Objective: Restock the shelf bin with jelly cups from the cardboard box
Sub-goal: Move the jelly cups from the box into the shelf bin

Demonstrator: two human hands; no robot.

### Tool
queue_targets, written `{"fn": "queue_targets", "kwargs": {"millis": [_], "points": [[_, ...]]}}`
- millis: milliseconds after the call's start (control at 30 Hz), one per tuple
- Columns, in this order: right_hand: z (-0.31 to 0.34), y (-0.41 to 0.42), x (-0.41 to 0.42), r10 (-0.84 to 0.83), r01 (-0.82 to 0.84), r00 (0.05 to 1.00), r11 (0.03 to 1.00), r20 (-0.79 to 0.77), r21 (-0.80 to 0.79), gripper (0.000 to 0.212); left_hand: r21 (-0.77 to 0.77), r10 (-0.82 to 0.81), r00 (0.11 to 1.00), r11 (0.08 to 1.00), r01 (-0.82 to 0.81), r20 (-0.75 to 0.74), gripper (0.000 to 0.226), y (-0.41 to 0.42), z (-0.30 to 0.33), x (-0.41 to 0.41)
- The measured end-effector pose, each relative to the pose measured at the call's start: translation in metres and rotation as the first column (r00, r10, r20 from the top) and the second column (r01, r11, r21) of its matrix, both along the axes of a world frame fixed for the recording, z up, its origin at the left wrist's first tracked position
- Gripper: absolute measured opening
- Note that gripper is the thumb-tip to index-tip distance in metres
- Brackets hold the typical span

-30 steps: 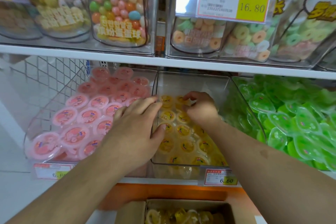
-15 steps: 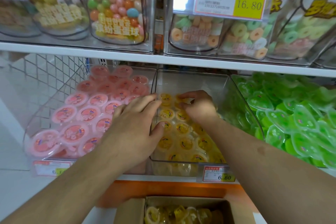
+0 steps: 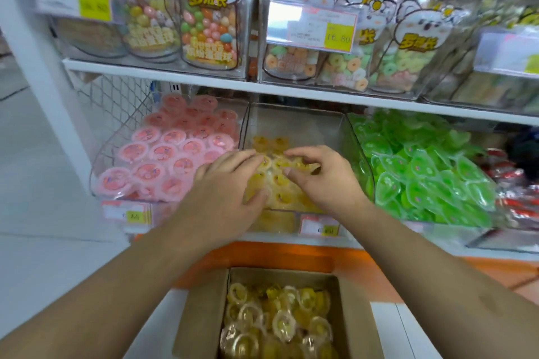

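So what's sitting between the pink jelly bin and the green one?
In the head view, the clear bin of yellow jelly cups, with both hands in it.

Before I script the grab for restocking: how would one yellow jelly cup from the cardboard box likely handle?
The yellow jelly cups look like glossy clear plastic, so probably slippery in a grip. They are round and lie jumbled at all angles in the cardboard box, so one may tip or roll when nudged. Being small and gel-filled, each is likely light yet squashable.
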State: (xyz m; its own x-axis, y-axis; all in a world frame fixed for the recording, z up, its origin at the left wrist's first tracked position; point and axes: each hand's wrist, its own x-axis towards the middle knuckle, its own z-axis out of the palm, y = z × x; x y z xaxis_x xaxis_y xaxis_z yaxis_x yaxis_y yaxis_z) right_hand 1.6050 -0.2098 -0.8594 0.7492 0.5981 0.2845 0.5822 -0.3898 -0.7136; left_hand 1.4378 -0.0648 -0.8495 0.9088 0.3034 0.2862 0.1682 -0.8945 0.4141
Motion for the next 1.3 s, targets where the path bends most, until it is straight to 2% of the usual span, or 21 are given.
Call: {"fn": "queue_targets", "kwargs": {"millis": [100, 200, 267, 367, 467, 533, 700, 867, 967, 1100, 1300], "points": [[-0.002, -0.03, -0.038, 0.073, -0.075, 0.997, 0.994, 0.035, 0.074, 0.023, -0.034, -0.054, 0.997, 0.998, 0.056, 0.047, 0.053, -0.02, -0.005, -0.019], [-0.013, -0.06, -0.073, 0.145, -0.143, 0.989, 0.981, -0.01, 0.133, 0.019, -0.144, -0.074, 0.996, 0.986, 0.081, 0.051, 0.045, -0.04, -0.027, -0.038], [-0.035, -0.077, -0.089, 0.173, -0.169, 0.983, 0.983, -0.057, 0.077, 0.02, -0.223, -0.083, 0.996, 0.972, 0.076, -0.02, 0.045, -0.053, -0.052, -0.049], [-0.075, -0.095, -0.098, 0.147, -0.163, 0.981, 0.979, -0.125, -0.124, 0.024, -0.275, -0.093, 0.98, 0.96, 0.042, -0.177, 0.042, -0.066, -0.097, -0.058], [-0.102, -0.106, -0.099, 0.122, -0.207, 0.966, 0.89, -0.227, -0.406, 0.027, -0.223, -0.103, 0.939, 0.974, 0.029, -0.328, 0.044, -0.069, -0.143, -0.061], [-0.127, -0.109, -0.094, 0.089, -0.234, 0.95, 0.838, -0.3, -0.493, 0.034, -0.208, -0.117, 0.897, 0.978, 0.028, -0.426, 0.047, -0.065, -0.172, -0.061], [-0.195, -0.102, -0.082, 0.0, -0.295, 0.886, 0.772, -0.464, -0.563, 0.056, -0.253, -0.192, 0.793, 0.966, 0.05, -0.578, 0.05, -0.049, -0.229, -0.061], [-0.241, -0.092, -0.077, 0.002, -0.358, 0.87, 0.689, -0.493, -0.63, 0.065, -0.096, -0.193, 0.737, 0.98, 0.172, -0.648, 0.049, -0.049, -0.252, -0.049], [-0.258, -0.086, -0.081, -0.029, -0.325, 0.882, 0.686, -0.471, -0.651, 0.064, -0.058, -0.19, 0.733, 0.978, 0.202, -0.654, 0.043, -0.05, -0.256, -0.044], [-0.265, -0.08, -0.085, -0.046, -0.274, 0.91, 0.678, -0.412, -0.682, 0.067, -0.095, -0.224, 0.737, 0.972, 0.214, -0.638, 0.03, -0.051, -0.26, -0.042], [-0.248, -0.084, -0.081, -0.095, -0.253, 0.878, 0.74, -0.469, -0.624, 0.045, -0.16, -0.182, 0.722, 0.982, 0.101, -0.667, 0.026, -0.051, -0.257, -0.045]]}}
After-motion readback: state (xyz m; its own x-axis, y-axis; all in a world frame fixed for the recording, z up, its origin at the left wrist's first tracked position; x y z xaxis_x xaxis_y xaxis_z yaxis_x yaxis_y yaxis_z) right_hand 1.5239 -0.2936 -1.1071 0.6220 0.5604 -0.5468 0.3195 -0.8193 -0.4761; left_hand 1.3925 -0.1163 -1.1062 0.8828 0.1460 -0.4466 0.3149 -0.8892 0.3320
